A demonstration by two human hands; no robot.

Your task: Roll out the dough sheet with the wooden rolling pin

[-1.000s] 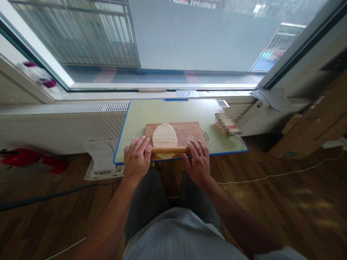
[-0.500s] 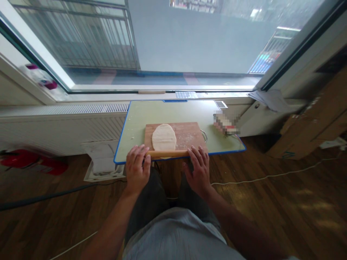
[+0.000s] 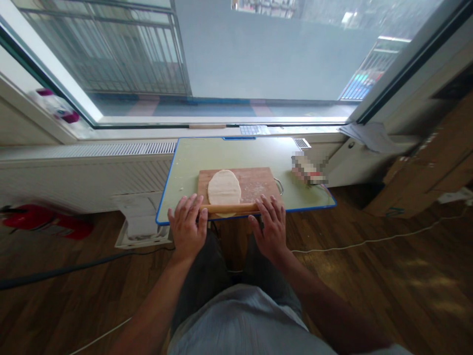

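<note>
A wooden rolling pin (image 3: 229, 208) lies crosswise over the near part of a flat oval of dough (image 3: 223, 187). My left hand (image 3: 187, 224) is on the pin's left end, fingers bent over it and thumb on the near side. At the right end, my right hand (image 3: 270, 224) bears on the pin in the same way, fingers slightly spread. The dough covers the left half of a wooden cutting board (image 3: 271, 173), and a sliver of it shows on the near side of the pin. Flour dusts the board's right half.
Beneath the board is a pale green tabletop (image 3: 207, 154) with a blue rim. A blurred-out item (image 3: 308, 170) lies at its right. Behind stand a radiator (image 3: 92, 172) and a window. A red fire extinguisher (image 3: 48, 222) is at left, cardboard boxes (image 3: 417, 182) at right.
The rolling pin and both hands have shifted slightly away from me. A little more dough shows on the pin's near side.
</note>
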